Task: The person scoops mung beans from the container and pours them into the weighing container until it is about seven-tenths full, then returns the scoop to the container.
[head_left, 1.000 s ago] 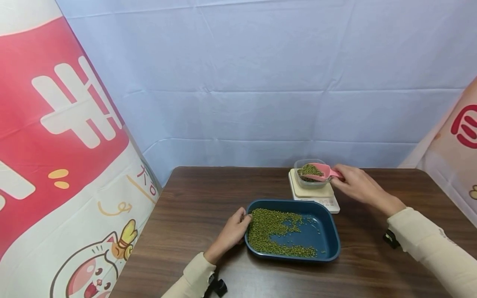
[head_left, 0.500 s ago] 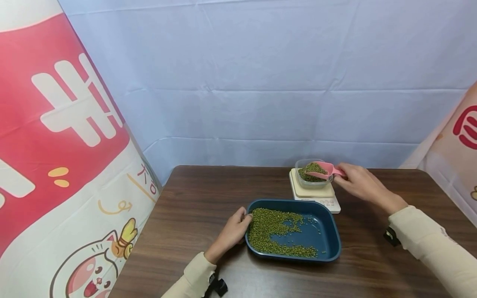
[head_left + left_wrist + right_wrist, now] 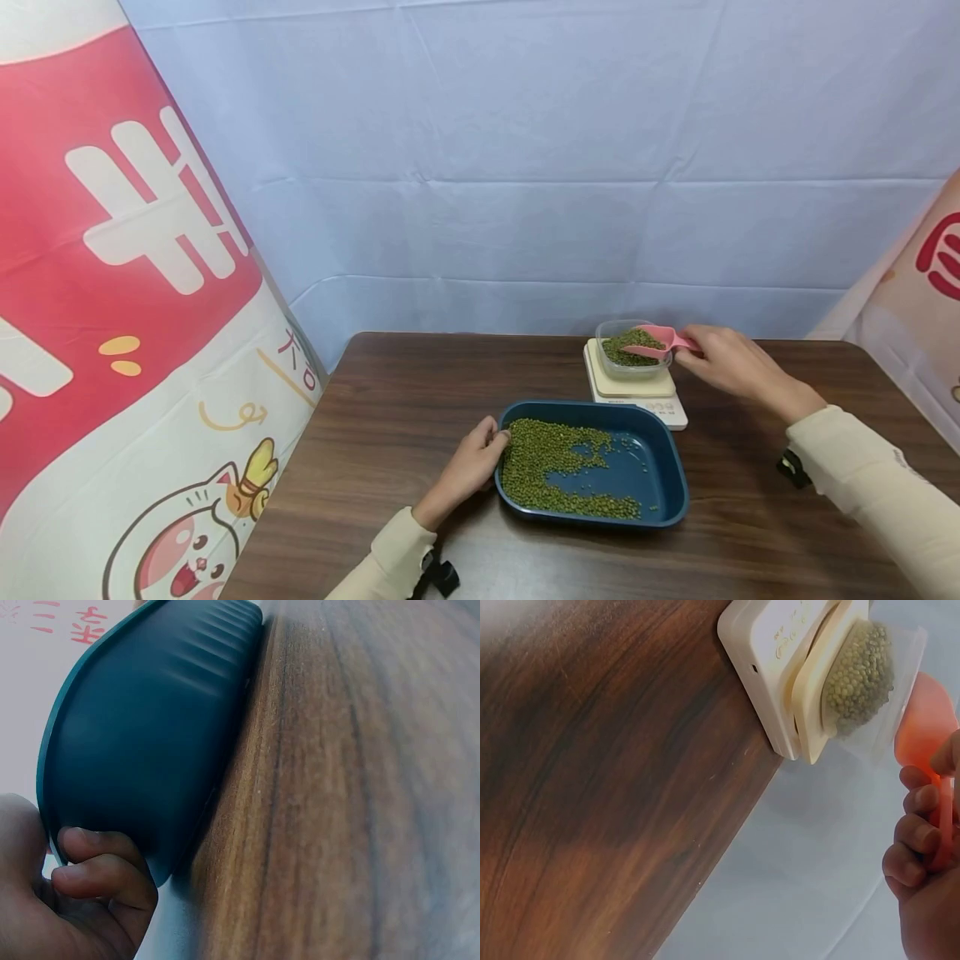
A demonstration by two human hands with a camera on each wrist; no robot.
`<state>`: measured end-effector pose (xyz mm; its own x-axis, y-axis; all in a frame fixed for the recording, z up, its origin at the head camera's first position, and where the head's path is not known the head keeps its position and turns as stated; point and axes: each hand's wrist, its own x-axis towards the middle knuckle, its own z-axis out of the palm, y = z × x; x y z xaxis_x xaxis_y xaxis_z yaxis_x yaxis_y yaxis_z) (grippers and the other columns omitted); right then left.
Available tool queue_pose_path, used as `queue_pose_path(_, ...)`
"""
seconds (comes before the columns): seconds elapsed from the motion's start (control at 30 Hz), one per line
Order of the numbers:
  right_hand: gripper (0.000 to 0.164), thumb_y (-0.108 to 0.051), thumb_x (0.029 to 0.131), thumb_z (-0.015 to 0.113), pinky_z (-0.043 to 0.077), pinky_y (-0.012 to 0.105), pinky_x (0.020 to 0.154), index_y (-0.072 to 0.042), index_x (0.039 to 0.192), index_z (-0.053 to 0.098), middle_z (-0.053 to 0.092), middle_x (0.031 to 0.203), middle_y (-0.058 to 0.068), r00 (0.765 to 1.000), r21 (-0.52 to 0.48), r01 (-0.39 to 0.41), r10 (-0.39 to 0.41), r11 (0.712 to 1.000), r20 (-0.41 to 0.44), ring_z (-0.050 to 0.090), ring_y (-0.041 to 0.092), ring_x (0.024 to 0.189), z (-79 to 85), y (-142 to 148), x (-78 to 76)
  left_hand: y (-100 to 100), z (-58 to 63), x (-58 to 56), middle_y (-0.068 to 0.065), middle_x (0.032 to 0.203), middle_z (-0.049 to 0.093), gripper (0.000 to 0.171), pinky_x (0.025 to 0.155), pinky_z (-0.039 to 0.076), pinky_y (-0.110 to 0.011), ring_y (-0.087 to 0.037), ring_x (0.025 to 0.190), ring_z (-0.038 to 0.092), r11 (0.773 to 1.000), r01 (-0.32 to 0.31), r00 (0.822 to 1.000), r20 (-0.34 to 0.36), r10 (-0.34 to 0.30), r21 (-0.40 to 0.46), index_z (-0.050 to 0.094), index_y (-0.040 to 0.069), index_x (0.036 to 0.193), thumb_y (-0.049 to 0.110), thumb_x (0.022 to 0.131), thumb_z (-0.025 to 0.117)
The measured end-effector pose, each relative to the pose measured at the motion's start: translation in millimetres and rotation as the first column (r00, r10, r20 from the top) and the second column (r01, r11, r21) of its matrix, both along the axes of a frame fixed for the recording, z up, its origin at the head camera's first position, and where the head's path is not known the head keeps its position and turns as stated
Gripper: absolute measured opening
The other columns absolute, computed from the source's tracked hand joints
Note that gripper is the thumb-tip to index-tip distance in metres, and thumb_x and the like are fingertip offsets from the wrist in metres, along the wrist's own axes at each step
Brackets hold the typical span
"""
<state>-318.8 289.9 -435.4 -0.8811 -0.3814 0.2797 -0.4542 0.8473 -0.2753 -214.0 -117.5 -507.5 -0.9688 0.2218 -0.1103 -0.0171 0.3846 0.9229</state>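
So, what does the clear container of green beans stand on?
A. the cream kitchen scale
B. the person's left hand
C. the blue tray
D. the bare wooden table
A: the clear container sits on the platform of the cream kitchen scale, beyond the blue tray, and the right wrist view shows the same.

Table [image 3: 390, 417] of dark wood grain, smooth; tray [image 3: 663, 467] matt blue plastic; container [image 3: 609, 332] clear plastic; backdrop [image 3: 525, 167] creased cloth.
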Motion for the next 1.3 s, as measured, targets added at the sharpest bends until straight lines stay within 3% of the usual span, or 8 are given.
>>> queue_pose_path(0.13,0.013,-0.021,0.092,0.062,0.032,0.029,0.047,-0.013,0.084,0.056,0.042,0.064,0.001,1.000,0.013,-0.007,0.007,1.000,-0.010,0.040,0.014,0.056,2.0,0.4,-2.1,-0.5,0.5,-0.4,0.002,0.057,0.032,0.028,0.033,0.028,-0.022,-0.011,0.037,0.029,1.000,-0.001,1.000,-0.003,0.001,0.001,0.039,0.011,0.088,0.033,0.104,0.043)
queue_pose_path(0.37,0.017,-0.022,0.090,0.064,0.034,0.030,0.048,-0.008,0.098,0.061,0.047,0.068,0.001,1.000,0.041,-0.003,0.002,0.999,0.022,0.043,0.015,0.059,6.5,1.1,-3.2,-0.5,1.2,-1.7,0.003,0.057,0.032,0.027,0.033,0.028,-0.022,-0.011,0.038,0.030,1.000,-0.008,1.000,-0.006,0.008,-0.009,0.039,0.012,0.087,0.033,0.103,0.044)
queue_pose_path(1.3,0.014,-0.025,0.089,0.062,0.025,0.029,0.047,-0.017,0.081,0.054,0.039,0.063,-0.001,1.000,0.147,-0.011,0.010,0.989,0.005,0.035,0.014,0.055,24.9,7.0,-5.8,0.4,-1.7,-1.4,0.003,0.058,0.034,0.027,0.032,0.028,-0.021,-0.011,0.037,0.031,1.000,-0.008,1.000,-0.005,0.008,0.009,0.039,0.011,0.087,0.032,0.103,0.045)
